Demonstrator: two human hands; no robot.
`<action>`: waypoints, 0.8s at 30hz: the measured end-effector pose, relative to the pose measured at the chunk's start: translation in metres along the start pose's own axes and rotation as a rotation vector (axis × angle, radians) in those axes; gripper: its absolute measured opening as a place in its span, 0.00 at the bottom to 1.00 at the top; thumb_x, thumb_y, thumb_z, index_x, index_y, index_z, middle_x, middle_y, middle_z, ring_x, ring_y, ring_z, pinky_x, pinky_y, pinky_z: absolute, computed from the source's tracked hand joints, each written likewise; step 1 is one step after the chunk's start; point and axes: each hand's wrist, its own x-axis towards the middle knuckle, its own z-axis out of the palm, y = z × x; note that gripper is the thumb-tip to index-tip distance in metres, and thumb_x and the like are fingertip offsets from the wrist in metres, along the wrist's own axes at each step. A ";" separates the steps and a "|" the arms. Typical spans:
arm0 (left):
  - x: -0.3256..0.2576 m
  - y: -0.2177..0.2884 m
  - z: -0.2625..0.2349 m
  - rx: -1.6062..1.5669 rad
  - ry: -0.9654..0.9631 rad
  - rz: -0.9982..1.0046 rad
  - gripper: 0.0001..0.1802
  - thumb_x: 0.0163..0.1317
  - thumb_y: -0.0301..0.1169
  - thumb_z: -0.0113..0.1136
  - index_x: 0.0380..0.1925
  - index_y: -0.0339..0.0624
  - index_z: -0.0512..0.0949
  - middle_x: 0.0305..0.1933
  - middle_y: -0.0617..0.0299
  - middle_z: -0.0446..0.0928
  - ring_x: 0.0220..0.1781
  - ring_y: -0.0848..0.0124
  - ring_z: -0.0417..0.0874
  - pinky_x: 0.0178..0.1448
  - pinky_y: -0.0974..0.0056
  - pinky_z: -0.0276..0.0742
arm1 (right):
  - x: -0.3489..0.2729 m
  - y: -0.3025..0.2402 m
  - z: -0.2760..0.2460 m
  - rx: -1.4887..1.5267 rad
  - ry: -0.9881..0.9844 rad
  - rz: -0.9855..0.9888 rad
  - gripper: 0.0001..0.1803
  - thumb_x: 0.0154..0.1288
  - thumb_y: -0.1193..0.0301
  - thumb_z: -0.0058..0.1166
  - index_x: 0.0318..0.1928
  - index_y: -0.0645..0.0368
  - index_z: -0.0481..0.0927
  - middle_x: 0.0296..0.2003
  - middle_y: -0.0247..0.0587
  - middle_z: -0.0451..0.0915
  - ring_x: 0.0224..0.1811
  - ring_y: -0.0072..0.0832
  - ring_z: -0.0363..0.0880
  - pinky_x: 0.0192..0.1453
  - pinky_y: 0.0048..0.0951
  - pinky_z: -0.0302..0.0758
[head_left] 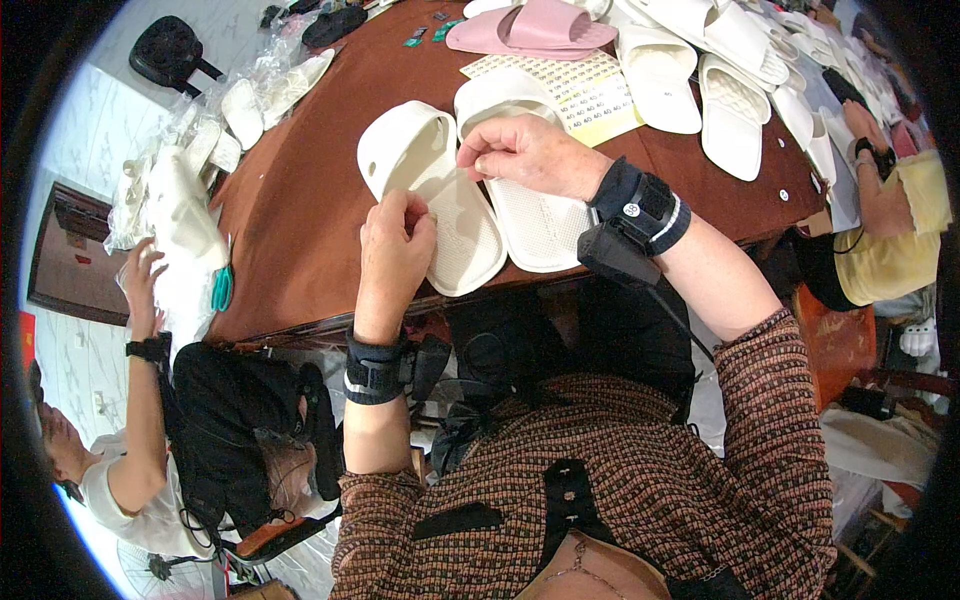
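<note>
A pair of white slide slippers lies side by side on the table before me, toes away: the left slipper (462,228) and the right slipper (540,238). My left hand (395,245) is at the outer edge of the left slipper, fingers curled in toward the thumb. My right hand (535,155) is over the right slipper, covering part of its insole and strap. Its thumb and fingers are drawn together in a pinch. Whatever either hand holds, if anything, is too small or hidden to make out. Just beyond is a yellowish sheet of small round stickers (603,108).
Pink slippers (535,30) and many white slippers (655,80) cover the far right of the brown table (290,200). Bagged slippers (190,200) and green-handled scissors (222,288) are at the left edge. One person's hand (143,285) reaches in there; another person sits at right.
</note>
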 end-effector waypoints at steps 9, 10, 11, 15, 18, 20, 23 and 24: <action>-0.007 -0.001 0.000 0.167 0.082 0.124 0.06 0.56 0.25 0.57 0.33 0.34 0.79 0.29 0.52 0.78 0.32 0.61 0.79 0.39 0.62 0.74 | -0.002 -0.007 0.000 -0.007 0.005 0.013 0.10 0.64 0.77 0.49 0.44 0.65 0.79 0.36 0.34 0.81 0.41 0.18 0.79 0.49 0.22 0.75; -0.008 0.001 -0.001 0.186 0.086 0.156 0.07 0.56 0.25 0.58 0.33 0.34 0.79 0.30 0.52 0.78 0.34 0.59 0.79 0.40 0.61 0.74 | -0.003 -0.007 0.000 -0.007 0.008 0.013 0.10 0.64 0.77 0.49 0.44 0.65 0.79 0.36 0.34 0.81 0.41 0.18 0.79 0.49 0.22 0.75; -0.009 0.003 -0.002 0.204 0.091 0.187 0.07 0.56 0.25 0.58 0.33 0.34 0.80 0.31 0.52 0.78 0.35 0.57 0.79 0.41 0.60 0.74 | -0.003 -0.006 -0.001 -0.007 0.006 0.008 0.09 0.64 0.77 0.49 0.44 0.65 0.79 0.36 0.34 0.82 0.41 0.18 0.79 0.49 0.22 0.75; -0.016 0.009 -0.005 0.157 0.067 0.180 0.07 0.56 0.22 0.56 0.34 0.35 0.80 0.33 0.52 0.76 0.40 0.55 0.75 0.47 0.56 0.70 | -0.003 -0.003 -0.002 -0.007 0.003 -0.009 0.09 0.64 0.77 0.49 0.43 0.65 0.79 0.36 0.34 0.82 0.41 0.18 0.79 0.49 0.22 0.75; -0.022 0.010 -0.007 0.187 0.055 0.197 0.08 0.56 0.21 0.57 0.36 0.35 0.80 0.34 0.53 0.76 0.40 0.55 0.75 0.47 0.56 0.70 | -0.002 -0.003 -0.001 -0.001 0.009 0.004 0.09 0.64 0.77 0.49 0.43 0.64 0.79 0.36 0.35 0.82 0.41 0.18 0.79 0.49 0.22 0.76; -0.027 0.011 -0.006 0.305 0.088 0.314 0.10 0.55 0.21 0.58 0.38 0.37 0.81 0.37 0.55 0.75 0.41 0.56 0.74 0.47 0.57 0.70 | -0.002 -0.004 0.000 -0.003 0.014 0.010 0.09 0.64 0.77 0.50 0.44 0.64 0.79 0.36 0.34 0.82 0.41 0.18 0.79 0.49 0.22 0.76; -0.030 0.013 -0.008 0.361 0.059 0.324 0.13 0.53 0.21 0.57 0.40 0.38 0.81 0.40 0.57 0.74 0.43 0.59 0.74 0.48 0.57 0.68 | -0.002 -0.006 0.000 -0.009 0.009 0.020 0.09 0.65 0.76 0.50 0.44 0.64 0.79 0.36 0.34 0.82 0.41 0.18 0.79 0.49 0.22 0.76; -0.030 0.014 -0.010 0.362 0.060 0.320 0.13 0.53 0.21 0.57 0.40 0.38 0.81 0.40 0.57 0.74 0.43 0.59 0.74 0.48 0.57 0.68 | -0.001 -0.007 0.000 -0.013 0.004 0.022 0.09 0.65 0.76 0.50 0.44 0.64 0.79 0.36 0.34 0.82 0.41 0.19 0.80 0.50 0.22 0.76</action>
